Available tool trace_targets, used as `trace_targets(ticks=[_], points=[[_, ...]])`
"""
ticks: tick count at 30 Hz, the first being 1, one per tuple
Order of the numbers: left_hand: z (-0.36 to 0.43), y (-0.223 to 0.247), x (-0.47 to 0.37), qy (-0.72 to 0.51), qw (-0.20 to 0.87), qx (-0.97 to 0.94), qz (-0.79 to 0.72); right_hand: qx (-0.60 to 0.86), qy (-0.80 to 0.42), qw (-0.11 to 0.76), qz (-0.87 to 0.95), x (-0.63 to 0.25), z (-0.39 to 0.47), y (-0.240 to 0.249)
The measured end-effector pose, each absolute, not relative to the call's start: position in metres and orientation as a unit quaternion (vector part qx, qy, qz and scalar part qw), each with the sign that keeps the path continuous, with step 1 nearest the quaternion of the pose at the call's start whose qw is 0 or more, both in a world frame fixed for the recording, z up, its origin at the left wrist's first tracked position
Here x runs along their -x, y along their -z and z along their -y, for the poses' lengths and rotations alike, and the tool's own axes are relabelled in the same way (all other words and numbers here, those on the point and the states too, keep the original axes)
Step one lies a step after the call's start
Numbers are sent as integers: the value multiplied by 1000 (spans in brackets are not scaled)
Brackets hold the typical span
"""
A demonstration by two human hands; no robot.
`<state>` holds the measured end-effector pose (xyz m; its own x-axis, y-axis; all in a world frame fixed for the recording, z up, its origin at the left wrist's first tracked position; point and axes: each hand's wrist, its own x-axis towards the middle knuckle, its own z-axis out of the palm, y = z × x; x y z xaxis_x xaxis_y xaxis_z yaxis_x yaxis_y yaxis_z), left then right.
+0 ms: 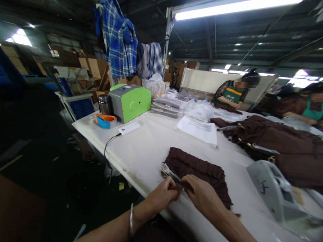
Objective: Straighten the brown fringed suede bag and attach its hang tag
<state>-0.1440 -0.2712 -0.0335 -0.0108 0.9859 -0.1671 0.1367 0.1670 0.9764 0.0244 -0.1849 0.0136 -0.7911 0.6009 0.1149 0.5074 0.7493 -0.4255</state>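
Note:
A dark brown gathered cloth piece with ridged, fringe-like edges lies on the white table just in front of me. At its near left corner is a belt partly wrapped in clear plastic, with a gold-coloured metal part at its end. My right hand is closed on the belt from the right, its fingers bent round it. Close by on the left, my left hand is closed in a pinch at the near edge; its fingertips hide what they hold. A silver bangle circles my left wrist.
Beyond lie a white power bank with a cable, a tape roll, a steel flask and a green-grey machine. White bags lie mid-table. Brown garments and a grey dispenser are at right. Two co-workers stand across.

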Motion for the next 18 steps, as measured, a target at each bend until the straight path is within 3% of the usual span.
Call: trace_targets(ticks=[4,10,14,18], points=[[276,28,154,-450,526,-487,-533,258,-5,118,959,-24,200,-17],[304,13,223,-415,464,-501,-601,195,33,162,967,-37,219,16],[316,10,243,-392,408,-527,-634,159,-23,212,964,-47,221,48],[304,0,240,-337,286,-560,-700,293,-141,211,922,-45,221,54]])
